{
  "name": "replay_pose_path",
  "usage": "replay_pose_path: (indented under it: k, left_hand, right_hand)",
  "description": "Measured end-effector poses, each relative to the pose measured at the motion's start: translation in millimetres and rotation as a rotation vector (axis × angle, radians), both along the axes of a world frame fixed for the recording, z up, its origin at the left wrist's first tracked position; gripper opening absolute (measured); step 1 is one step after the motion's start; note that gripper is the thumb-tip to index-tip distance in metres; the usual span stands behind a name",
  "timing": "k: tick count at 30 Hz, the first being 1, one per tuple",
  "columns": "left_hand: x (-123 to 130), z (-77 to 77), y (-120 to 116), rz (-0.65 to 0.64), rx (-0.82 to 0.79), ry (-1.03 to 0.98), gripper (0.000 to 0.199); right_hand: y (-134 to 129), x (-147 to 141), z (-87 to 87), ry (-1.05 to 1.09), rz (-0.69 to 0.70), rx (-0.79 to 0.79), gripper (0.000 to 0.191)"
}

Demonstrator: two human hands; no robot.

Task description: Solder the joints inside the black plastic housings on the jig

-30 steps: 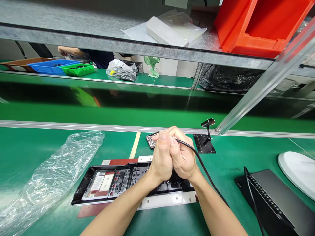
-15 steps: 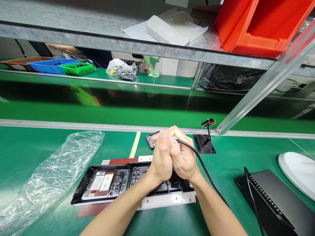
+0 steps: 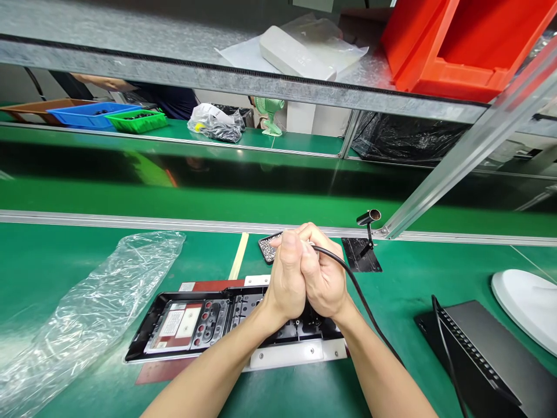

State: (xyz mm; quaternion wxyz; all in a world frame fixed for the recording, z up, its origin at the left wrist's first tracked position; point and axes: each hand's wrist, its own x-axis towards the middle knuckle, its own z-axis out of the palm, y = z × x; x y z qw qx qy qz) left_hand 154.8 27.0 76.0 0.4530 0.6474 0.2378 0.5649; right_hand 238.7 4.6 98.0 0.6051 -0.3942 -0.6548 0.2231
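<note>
Side by side, my left hand (image 3: 288, 278) and my right hand (image 3: 325, 273) are wrapped around an upright electric screwdriver, its body mostly hidden by my fingers. A black cable (image 3: 354, 281) leaves its top and curves down past my right forearm. Below my hands, a black plastic housing (image 3: 150, 325) lies open side up, with ribs, holes and a label inside. It sits on a reddish-brown and white fixture (image 3: 296, 355). The tool's lower end is over the housing's right part; its tip is hidden. Just behind my left hand is a small black tray (image 3: 268, 249) of screws.
Clear plastic film (image 3: 100, 307) lies left. A tube-shaped holder (image 3: 369, 232) stands behind my right hand. At right are a black panel (image 3: 491, 354) and a white rounded part (image 3: 526, 305). A metal shelf (image 3: 174, 64) with a red bin (image 3: 461, 52) hangs above. A co-worker's arm (image 3: 102, 81) shows beyond.
My hands and the screwdriver hold the same position over the housing. Across the bench, the co-worker's arm has shifted slightly left.
</note>
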Motion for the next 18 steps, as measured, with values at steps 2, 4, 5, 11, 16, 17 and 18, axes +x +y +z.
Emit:
replay_pose_path:
  k: [2,4,5,11,16,17,18]
  left_hand:
    - [0.1,0.0,0.1,-0.001,-0.004,0.005,0.052]
    - [0.3,-0.2,0.4,-0.007,0.002,0.005,0.052]
    - [0.3,-0.2,0.5,-0.011,0.004,0.008,0.053]
    - [0.7,2.9,0.8,0.009,0.025,0.056,0.056]
    - [1.9,3.6,0.2,0.049,0.013,0.046,0.055]
    - [2.0,3.0,0.2,0.046,0.013,0.042,0.055]
    - [2.1,2.4,0.2,0.040,0.014,0.043,0.054]
  right_hand:
    - [0.2,0.0,-0.4,0.003,0.005,0.008,0.032]
    - [0.3,0.0,-0.9,0.006,0.006,0.009,0.032]
    - [0.3,0.1,-1.2,0.006,0.005,0.011,0.031]
    - [0.6,0.9,-2.1,0.015,-0.004,0.000,0.029]
    - [2.0,2.3,-3.0,0.025,0.013,-0.002,0.027]
    - [2.1,2.5,-3.3,0.024,0.013,-0.004,0.027]
    - [2.0,2.7,-3.7,0.024,0.013,-0.005,0.026]
